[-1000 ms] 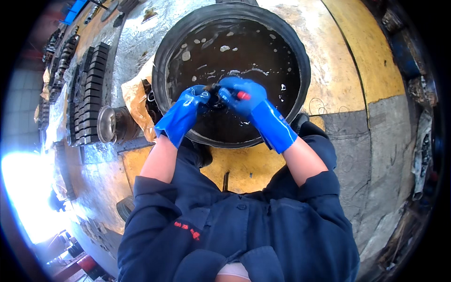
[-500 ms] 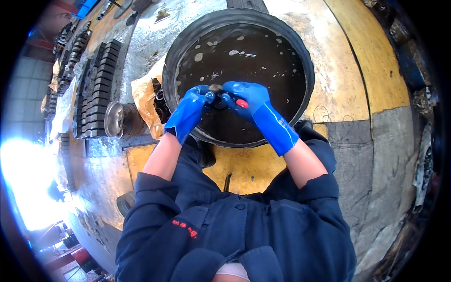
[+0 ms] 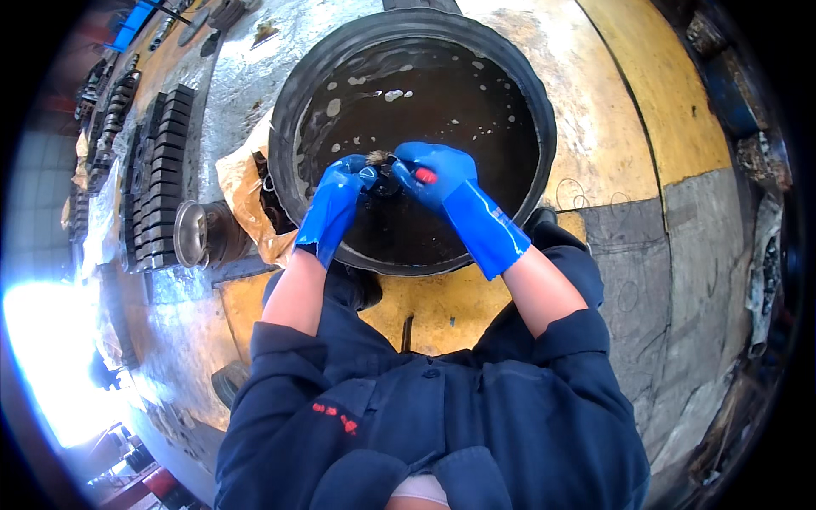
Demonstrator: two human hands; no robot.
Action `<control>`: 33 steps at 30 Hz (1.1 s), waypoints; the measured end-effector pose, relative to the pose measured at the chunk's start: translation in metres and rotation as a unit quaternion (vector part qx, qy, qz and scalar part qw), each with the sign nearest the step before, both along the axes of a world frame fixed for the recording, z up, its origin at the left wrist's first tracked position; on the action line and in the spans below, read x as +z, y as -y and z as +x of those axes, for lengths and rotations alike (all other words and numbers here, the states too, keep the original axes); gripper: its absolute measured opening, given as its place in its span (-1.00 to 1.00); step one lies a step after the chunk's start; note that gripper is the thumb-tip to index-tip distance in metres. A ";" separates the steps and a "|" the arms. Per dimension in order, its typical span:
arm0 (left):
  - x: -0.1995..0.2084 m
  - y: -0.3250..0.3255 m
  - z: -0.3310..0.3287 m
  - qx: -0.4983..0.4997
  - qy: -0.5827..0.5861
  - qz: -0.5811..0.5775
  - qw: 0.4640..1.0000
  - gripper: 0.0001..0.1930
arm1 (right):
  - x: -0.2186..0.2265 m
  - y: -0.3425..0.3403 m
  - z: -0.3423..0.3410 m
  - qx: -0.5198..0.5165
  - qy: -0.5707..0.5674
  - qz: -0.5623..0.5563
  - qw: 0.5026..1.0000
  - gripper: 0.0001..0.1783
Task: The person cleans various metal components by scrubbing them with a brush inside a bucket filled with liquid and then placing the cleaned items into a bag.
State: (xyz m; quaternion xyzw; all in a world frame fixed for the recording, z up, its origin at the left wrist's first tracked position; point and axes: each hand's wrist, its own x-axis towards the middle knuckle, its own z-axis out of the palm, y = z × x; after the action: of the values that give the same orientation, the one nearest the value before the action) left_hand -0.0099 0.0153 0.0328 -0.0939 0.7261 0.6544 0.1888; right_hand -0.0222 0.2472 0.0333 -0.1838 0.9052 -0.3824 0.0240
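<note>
Both my hands wear blue rubber gloves and meet over the near part of a round black tub of dark liquid. In my right hand, closed, is a brush; its pale bristles stick out toward the left, and a red piece, seemingly its handle end, shows by the palm. My left hand is closed around a small dark part, whose shape is mostly hidden by the fingers. The bristles lie at the upper edge of this part; whether they touch it cannot be seen. Pale foam patches float on the liquid.
Left of the tub lie an open brown paper bag with dark parts inside and a metal cylinder. Beyond stand rows of dark metal blocks. Thin wire loops lie on the floor at right. My boots flank the tub's near side.
The tub and surroundings sit slightly farther left in view. Both hands have shifted a little left with them, and more of the brush's bristles show. Each hand keeps its hold.
</note>
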 end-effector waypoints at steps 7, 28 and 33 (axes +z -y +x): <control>-0.008 -0.001 0.000 0.029 -0.035 -0.100 0.994 -0.64 | -0.025 -0.002 -0.013 -0.189 0.306 -0.121 0.925 -0.54; -0.027 0.025 -0.001 0.004 -0.018 -0.100 0.995 -0.65 | -0.010 0.013 0.011 0.027 -0.133 -0.041 0.990 -0.70; -0.015 0.023 0.002 0.001 -0.039 -0.103 0.994 -0.64 | -0.005 0.001 0.011 -0.064 0.168 0.035 0.983 -0.76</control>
State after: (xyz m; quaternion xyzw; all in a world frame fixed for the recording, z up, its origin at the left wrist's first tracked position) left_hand -0.0083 -0.0072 0.0181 -0.0882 0.7967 0.5792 0.1483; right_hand -0.0113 0.2462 0.0282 -0.0579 0.9107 -0.3771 0.1581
